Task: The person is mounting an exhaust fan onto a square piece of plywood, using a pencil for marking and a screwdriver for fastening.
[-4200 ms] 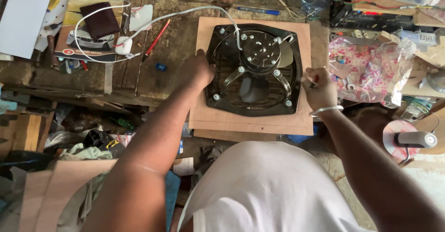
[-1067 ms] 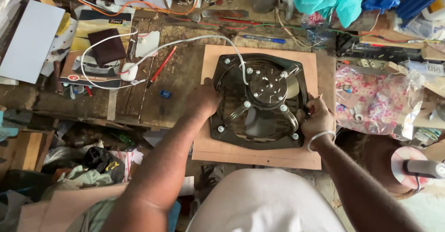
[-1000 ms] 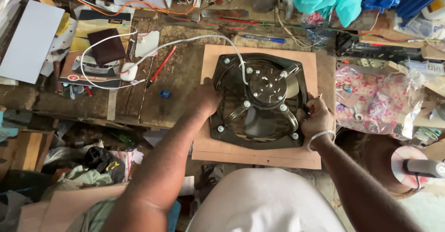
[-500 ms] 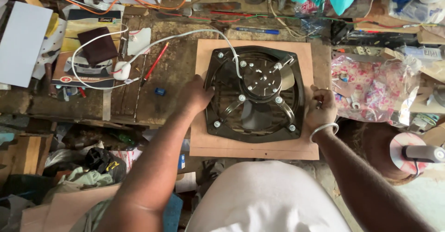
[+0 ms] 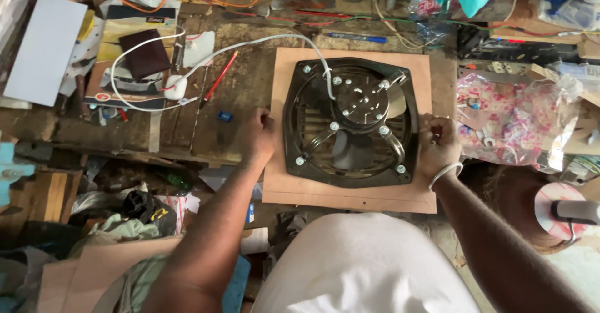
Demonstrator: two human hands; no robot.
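From the head camera we look straight down on a black square exhaust fan (image 5: 350, 122) lying flat on a tan board (image 5: 350, 191), and we place everything else from that fan. Our left hand (image 5: 257, 139) sits against the fan's left edge, on the board's left border, fingers curled; we cannot tell whether it grips the board or only presses on it. Our right hand (image 5: 437, 145) rests at the fan's right edge, fingers bent around that side, with a pale bangle (image 5: 445, 174) on the wrist just below. A white cable (image 5: 250, 45) leaves the fan's upper part and runs left across the cluttered desk (image 5: 244, 94) to a white plug (image 5: 175, 86). Left of the fan lie a red pencil (image 5: 220, 78) and a small blue piece (image 5: 225, 116). Right of the fan sits a crumpled flowered plastic bag (image 5: 506, 116). Above the fan lies a blue pen (image 5: 356, 36).
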